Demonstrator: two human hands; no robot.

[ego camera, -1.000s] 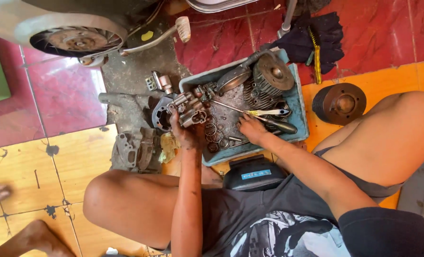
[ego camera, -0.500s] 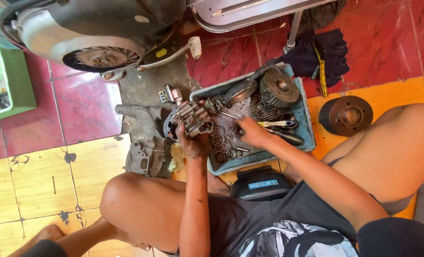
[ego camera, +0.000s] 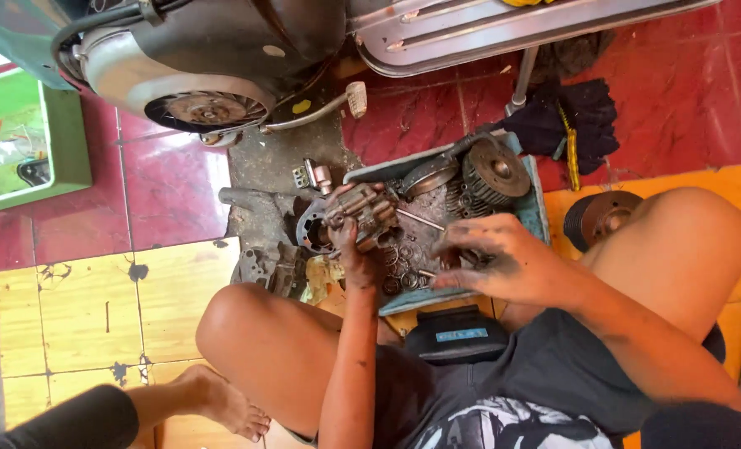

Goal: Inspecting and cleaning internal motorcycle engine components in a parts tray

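Note:
I sit on the floor with my knees apart. My left hand grips a greasy metal engine part and holds it over the left end of a blue-grey tray. My right hand, blackened with grease and blurred, hovers over the tray with its fingers spread toward the left; I see nothing held in it. The tray holds a finned round engine piece, rings, bolts and other small metal parts.
A scooter's engine cover with its fan wheel and a kick lever lie just beyond the tray. An engine casing lies on the floor to the left, a green box far left. Black gloves, a round disc and a dark case are nearby.
My right hand has lifted out of the tray and come toward me, fingers spreading. My left hand keeps its grip on the metal part. My view has shifted so everything sits lower.

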